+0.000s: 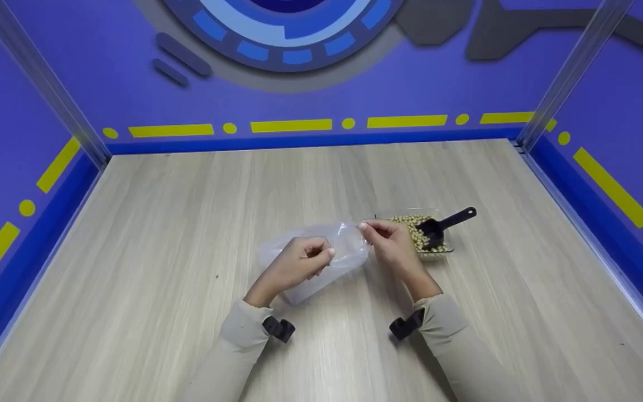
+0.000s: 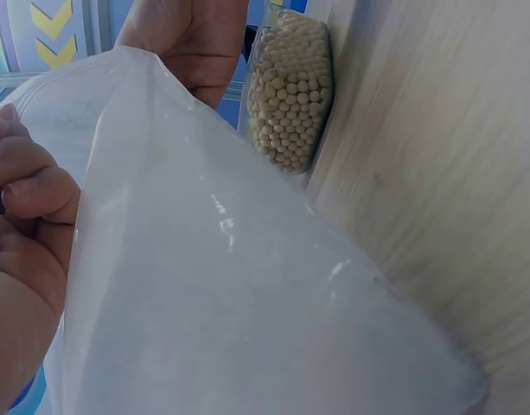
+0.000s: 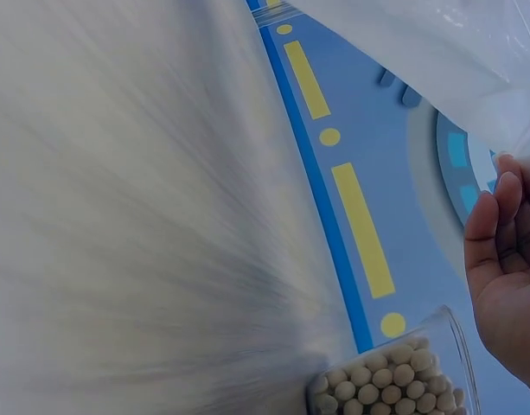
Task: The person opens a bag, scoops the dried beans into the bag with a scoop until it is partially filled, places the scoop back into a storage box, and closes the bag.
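clear tub (image 1: 437, 255): pale balls (image 2: 290, 91), scoop (image 1: 438, 226) | translucent bag (image 2: 221, 251): in both hands (image 1: 299, 262) (image 1: 393, 247)

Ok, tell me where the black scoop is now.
In the head view, the black scoop is right of centre, dipped into the round beans in the clear container, just right of the right hand.

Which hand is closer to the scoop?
The right hand: it's by the tub the scoop rests in; the left hand is farther off, at the bag.
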Action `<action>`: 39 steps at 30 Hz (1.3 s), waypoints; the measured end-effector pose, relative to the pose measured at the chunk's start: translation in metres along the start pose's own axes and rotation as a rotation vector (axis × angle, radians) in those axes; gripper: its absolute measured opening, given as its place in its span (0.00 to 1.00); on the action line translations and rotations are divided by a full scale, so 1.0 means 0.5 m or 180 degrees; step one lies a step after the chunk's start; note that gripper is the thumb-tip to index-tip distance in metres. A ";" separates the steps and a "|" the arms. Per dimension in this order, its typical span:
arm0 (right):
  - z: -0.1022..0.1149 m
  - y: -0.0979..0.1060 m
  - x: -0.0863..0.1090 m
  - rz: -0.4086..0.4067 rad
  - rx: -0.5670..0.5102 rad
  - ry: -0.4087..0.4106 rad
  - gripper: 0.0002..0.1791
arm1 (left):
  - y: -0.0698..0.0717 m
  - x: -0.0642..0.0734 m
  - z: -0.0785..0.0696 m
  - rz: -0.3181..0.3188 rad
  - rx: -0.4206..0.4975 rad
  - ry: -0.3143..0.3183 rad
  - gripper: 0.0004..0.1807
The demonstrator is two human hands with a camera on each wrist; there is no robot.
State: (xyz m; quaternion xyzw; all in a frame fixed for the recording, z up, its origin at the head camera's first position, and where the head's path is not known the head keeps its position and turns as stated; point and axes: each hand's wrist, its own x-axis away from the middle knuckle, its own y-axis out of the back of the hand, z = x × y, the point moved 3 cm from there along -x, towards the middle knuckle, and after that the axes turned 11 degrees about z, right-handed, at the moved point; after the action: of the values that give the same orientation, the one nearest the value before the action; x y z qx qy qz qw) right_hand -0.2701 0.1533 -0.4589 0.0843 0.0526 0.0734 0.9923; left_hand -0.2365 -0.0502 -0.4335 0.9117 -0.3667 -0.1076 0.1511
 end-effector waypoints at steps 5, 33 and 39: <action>0.003 0.003 0.000 -0.0004 0.0038 0.0057 0.10 | 0.002 0.006 -0.007 0.0021 -0.0063 -0.0050 0.16; 0.012 0.015 0.001 -0.0023 -0.0147 0.0043 0.10 | 0.029 0.011 0.004 -0.0463 -0.0479 -0.0147 0.12; 0.017 0.009 0.002 0.0061 -0.0093 0.0164 0.09 | 0.032 0.008 -0.001 -0.0823 -0.0877 -0.0275 0.05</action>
State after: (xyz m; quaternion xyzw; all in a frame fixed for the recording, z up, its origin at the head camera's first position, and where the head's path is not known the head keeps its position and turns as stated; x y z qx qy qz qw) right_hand -0.2689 0.1565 -0.4500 0.0685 0.0763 0.0859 0.9910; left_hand -0.2438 -0.0638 -0.4278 0.9164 -0.2345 -0.2144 0.2435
